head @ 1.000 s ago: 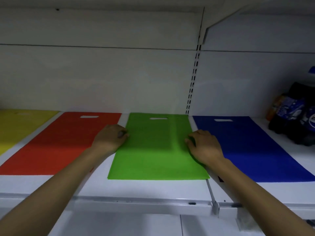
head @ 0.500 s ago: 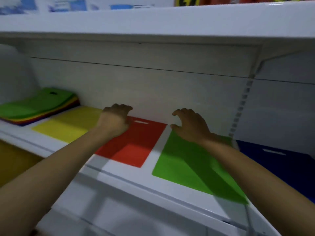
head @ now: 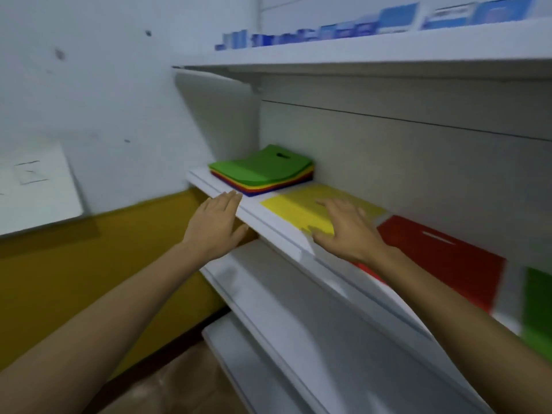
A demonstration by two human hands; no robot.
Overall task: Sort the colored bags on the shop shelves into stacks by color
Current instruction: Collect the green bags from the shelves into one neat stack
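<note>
Both hands hold nothing, fingers straight. The left hand [head: 218, 224] is at the front edge of the shelf [head: 265, 224], and the right hand [head: 348, 233] is spread over one yellow bag [head: 298, 207]. At 11 o'clock from the right hand lies one mixed stack [head: 263, 171], green on top. At 3 o'clock lie one red bag [head: 442, 258], then one green bag [head: 537, 309].

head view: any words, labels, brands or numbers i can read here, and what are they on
No text in this view can be read.
Labels on the blue boxes along the top shelf: printed, but too blurred to read.
Marks on the white panel at far left: faint, not legible.
No print shows on the mixed stack of bags, the yellow bag or the red bag.
</note>
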